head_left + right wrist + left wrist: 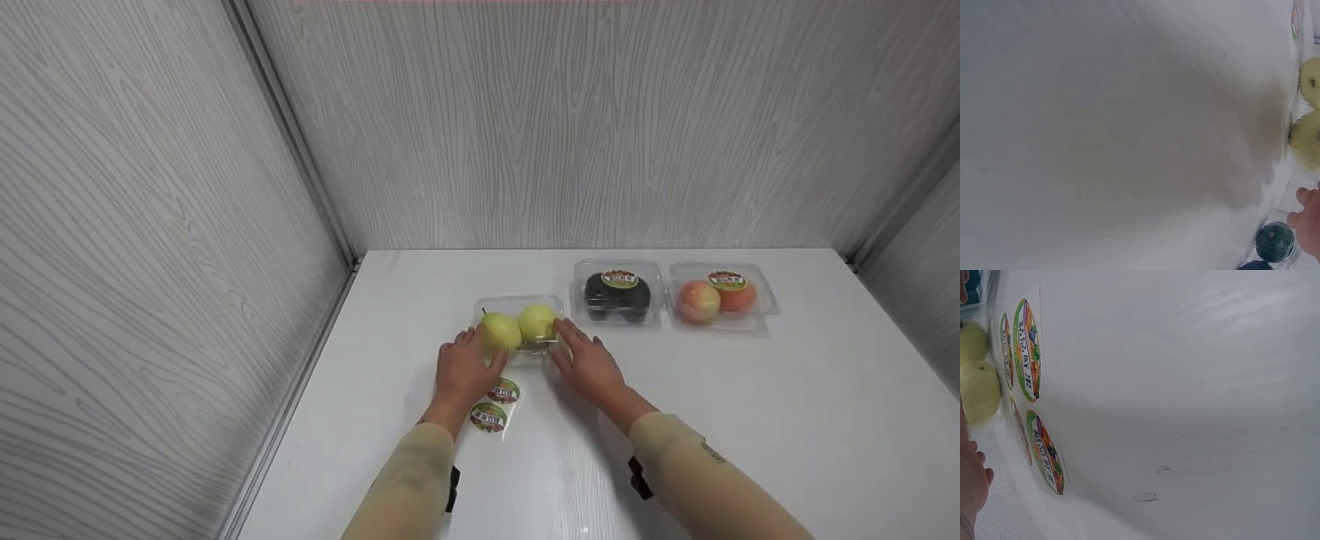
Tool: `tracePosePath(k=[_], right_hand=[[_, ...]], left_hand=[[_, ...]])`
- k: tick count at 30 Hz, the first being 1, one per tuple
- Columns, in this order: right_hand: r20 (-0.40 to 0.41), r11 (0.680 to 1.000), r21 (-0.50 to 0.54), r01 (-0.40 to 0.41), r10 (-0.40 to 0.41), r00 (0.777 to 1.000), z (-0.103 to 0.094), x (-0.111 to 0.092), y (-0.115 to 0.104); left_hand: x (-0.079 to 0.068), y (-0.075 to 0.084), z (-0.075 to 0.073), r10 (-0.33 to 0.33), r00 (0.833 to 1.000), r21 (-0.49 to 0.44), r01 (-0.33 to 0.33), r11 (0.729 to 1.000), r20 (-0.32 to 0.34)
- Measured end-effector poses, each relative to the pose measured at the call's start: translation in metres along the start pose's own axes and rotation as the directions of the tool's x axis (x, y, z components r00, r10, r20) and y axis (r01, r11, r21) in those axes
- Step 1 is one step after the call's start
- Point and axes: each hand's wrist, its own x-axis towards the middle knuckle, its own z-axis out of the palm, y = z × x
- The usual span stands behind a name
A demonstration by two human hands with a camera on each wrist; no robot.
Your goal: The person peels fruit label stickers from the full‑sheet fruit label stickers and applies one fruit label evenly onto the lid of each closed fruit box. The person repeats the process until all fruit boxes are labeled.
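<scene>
A clear plastic box [517, 304] with two yellow-green pears [538, 321] in it stands near the middle of the table. My left hand [463, 369] lies along its left side, fingers extended and thumb at the near corner. At the right side is my right hand [592, 369], its fingers stretched toward the box. Whether the lid is fastened, I cannot tell. A sheet of oval fruit stickers [489, 417] lies in front of the box, partly covered by my left hand in the head view; the left wrist view shows several stickers [1027, 351].
Behind and right of my right hand stands a clear box of dark round fruits [616, 298] with an oval label. Next to it is another labelled box, holding peaches [699, 301]. Grey wood-grain panels [570, 127] rise behind and beside the white table [787, 435].
</scene>
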Motion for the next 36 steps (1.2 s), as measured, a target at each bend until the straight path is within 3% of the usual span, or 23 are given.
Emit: tracePosePath(k=[6,20,30,36], right_hand=[[-0.019,1.0,0.001,-0.005,0.005,1.0,-0.002,-0.01,0.005],[-0.051,0.989,-0.126,0.076,-0.083,0.995,-0.013,-0.028,0.012],[-0.065,0.986,-0.152,0.061,-0.071,0.995,-0.015,-0.045,0.019],[-0.068,0.988,-0.144,0.055,-0.066,0.996,-0.018,-0.054,0.021]], left_hand=[[-0.005,0.005,0.002,0.053,0.998,0.026,-0.052,0.998,-0.032],[-0.012,0.017,0.004,0.072,0.997,0.075,-0.074,0.994,0.032],[-0.023,0.029,0.005,0.113,0.994,0.103,-0.113,0.988,0.0],[-0.026,0.034,0.007,0.118,0.993,0.124,-0.118,0.985,0.013]])
